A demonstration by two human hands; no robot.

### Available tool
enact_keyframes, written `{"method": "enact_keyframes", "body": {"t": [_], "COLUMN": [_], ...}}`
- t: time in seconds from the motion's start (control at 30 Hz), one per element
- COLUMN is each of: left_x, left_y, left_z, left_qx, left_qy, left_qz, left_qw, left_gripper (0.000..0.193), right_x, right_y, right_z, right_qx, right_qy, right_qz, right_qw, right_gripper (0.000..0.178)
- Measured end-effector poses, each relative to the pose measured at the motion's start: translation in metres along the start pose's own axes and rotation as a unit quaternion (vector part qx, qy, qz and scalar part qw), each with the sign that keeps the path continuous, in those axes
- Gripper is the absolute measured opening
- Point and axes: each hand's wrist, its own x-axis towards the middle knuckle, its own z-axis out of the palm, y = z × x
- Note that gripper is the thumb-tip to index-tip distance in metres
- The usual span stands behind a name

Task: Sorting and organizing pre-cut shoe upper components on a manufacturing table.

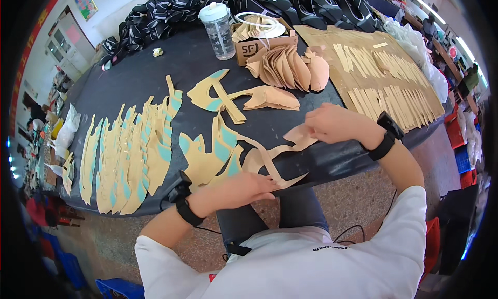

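2 hands – left hand [238,189] & right hand [334,123] both gripping 1 tan strip [270,156]

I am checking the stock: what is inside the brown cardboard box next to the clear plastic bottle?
The brown cardboard box holds tan curved cut pieces under a white ring. Its walls hide what lies deeper.

Curved strip piece [270,156] lies at table [129,81] near edge, between left hand [244,187] and right hand [334,123]. Row of overlapped cut pieces [127,153] along left near edge. Fanned stack [288,68] mid-table, cardboard box [264,39] just behind it, water bottle [219,30] left of box. Narrow strips on board [389,81] at right side. Fabric heap [155,16] along far edge.
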Motion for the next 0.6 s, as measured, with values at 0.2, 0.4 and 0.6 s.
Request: {"method": "enact_keyframes", "body": {"t": [0.2,0.4,0.6], "left_x": [0.002,-0.003,0.006], "left_y": [-0.002,-0.029,-0.172], "left_z": [-0.04,-0.13,-0.19], "left_qx": [-0.24,-0.404,-0.323], "left_qy": [-0.029,0.131,0.173], "left_qz": [-0.135,-0.181,-0.28], "left_qw": [0.961,0.887,0.887], "left_gripper": [0.03,0.026,0.02], "right_x": [0.004,0.023,0.131], "right_y": [0.007,0.046,0.078], "right_z": [0.018,-0.04,0.005], "right_qx": [-0.026,0.422,0.383], "right_qy": [0.016,0.004,0.144], "right_qz": [-0.03,0.063,0.169], "right_qw": [0.999,0.904,0.897], "right_gripper": [0.012,0.012,0.021]}}
